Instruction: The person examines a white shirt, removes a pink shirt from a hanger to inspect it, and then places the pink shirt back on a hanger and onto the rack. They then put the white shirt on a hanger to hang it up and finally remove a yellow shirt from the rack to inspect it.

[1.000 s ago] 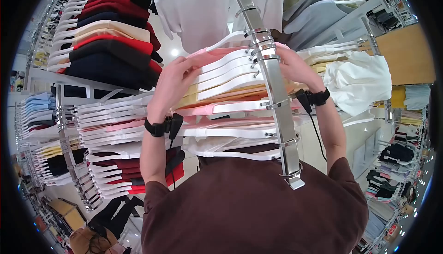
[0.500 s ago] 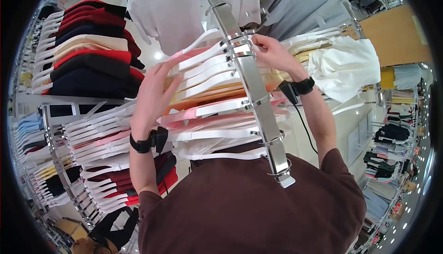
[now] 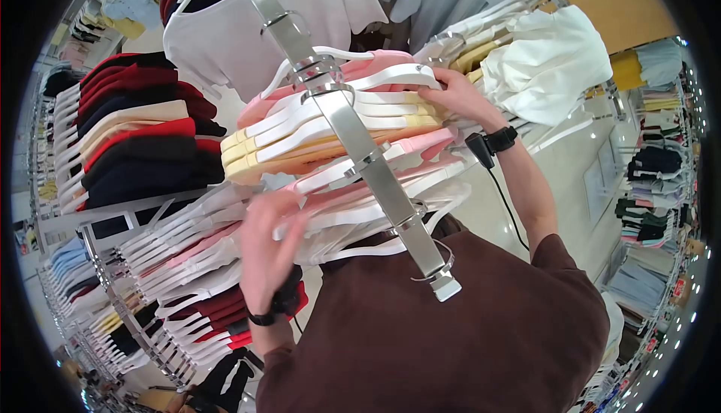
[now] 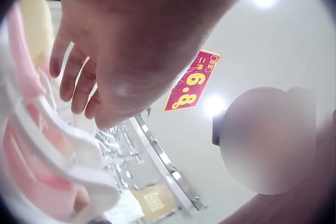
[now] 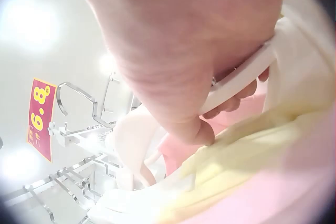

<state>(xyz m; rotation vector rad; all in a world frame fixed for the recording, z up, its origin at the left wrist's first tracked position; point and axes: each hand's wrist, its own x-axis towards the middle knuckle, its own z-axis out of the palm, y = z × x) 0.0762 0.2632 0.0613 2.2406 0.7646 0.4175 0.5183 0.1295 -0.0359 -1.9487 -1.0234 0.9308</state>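
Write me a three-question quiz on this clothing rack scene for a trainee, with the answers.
1. Multiple choice: what does the right hand grip?
A) chrome rail
B) white clothes hanger
C) wooden panel

2. True or false: the left hand holds nothing.

3. Fill in: the red price sign shows the yellow number ____.

Key: 1. B; 2. True; 3. 6.8
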